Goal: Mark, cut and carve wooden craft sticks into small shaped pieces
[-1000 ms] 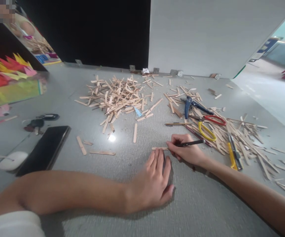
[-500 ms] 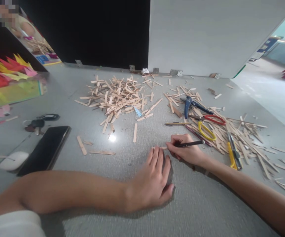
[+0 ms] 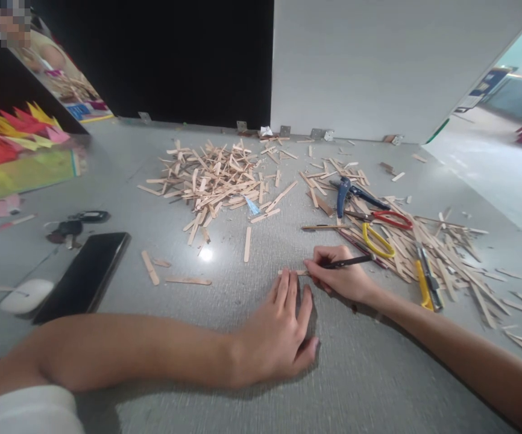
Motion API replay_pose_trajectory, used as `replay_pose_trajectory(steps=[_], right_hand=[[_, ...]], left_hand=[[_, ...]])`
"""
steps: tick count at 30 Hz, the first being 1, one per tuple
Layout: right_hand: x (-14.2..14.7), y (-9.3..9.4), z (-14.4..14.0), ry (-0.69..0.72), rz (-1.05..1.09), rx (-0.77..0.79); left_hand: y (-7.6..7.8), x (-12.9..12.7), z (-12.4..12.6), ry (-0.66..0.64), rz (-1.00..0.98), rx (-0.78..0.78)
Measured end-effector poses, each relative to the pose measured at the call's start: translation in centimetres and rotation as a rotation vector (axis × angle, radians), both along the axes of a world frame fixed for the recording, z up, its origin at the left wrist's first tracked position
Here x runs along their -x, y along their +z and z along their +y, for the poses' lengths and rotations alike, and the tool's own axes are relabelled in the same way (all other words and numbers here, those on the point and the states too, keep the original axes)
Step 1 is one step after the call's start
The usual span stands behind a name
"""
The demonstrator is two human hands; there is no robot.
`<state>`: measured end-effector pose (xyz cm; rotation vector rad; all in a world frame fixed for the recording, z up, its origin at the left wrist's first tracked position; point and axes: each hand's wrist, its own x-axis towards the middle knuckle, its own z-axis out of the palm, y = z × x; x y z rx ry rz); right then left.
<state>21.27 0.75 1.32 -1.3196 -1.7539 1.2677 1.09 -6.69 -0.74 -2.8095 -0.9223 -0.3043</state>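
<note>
My left hand [image 3: 283,328] lies on the grey surface, its fingers stretched out and the tips of the longer ones touching a short wooden craft stick [image 3: 301,273]. Just right of it, my right hand [image 3: 340,274] is closed round a black pen [image 3: 348,263], whose slim shaft points right. The pen's writing tip is hidden behind my fingers, by the stick's right end. Beyond the hands, a single craft stick [image 3: 247,244] lies loose. Two more sticks, one of them a flat stick [image 3: 188,281], rest to the left.
A heap of craft sticks [image 3: 216,175] lies ahead. At right are more sticks [image 3: 451,259], a blue-handled cutter [image 3: 345,196], scissors [image 3: 378,241] and a utility knife [image 3: 428,280]. A phone [image 3: 84,271], keys [image 3: 66,232] and a white case [image 3: 28,295] sit left. A black-and-white panel [image 3: 355,66] stands behind.
The outer fingers of my left hand have drawn back slightly, so more of the stick's left end shows. My right hand and the pen stay almost where they were.
</note>
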Motion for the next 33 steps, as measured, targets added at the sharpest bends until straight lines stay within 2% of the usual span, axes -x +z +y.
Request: replay_pose_trajectory(steps=[12, 19, 25, 33], right_hand=[[0.88, 0.39, -0.06, -0.045, 0.032, 0.088], [0.81, 0.21, 0.02, -0.034, -0.009, 0.038], [0.58, 0.21, 0.19, -0.011, -0.079, -0.088], [0.48, 0.19, 0.17, -0.004, -0.074, -0.047]], left_hand=[[-0.1, 0.02, 0.02, 0.008, -0.013, 0.017], [0.24, -0.12, 0.02, 0.016, -0.001, -0.036], [0.33, -0.14, -0.01, 0.017, 0.019, -0.038], [0.16, -0.08, -0.04, 0.019, -0.001, -0.04]])
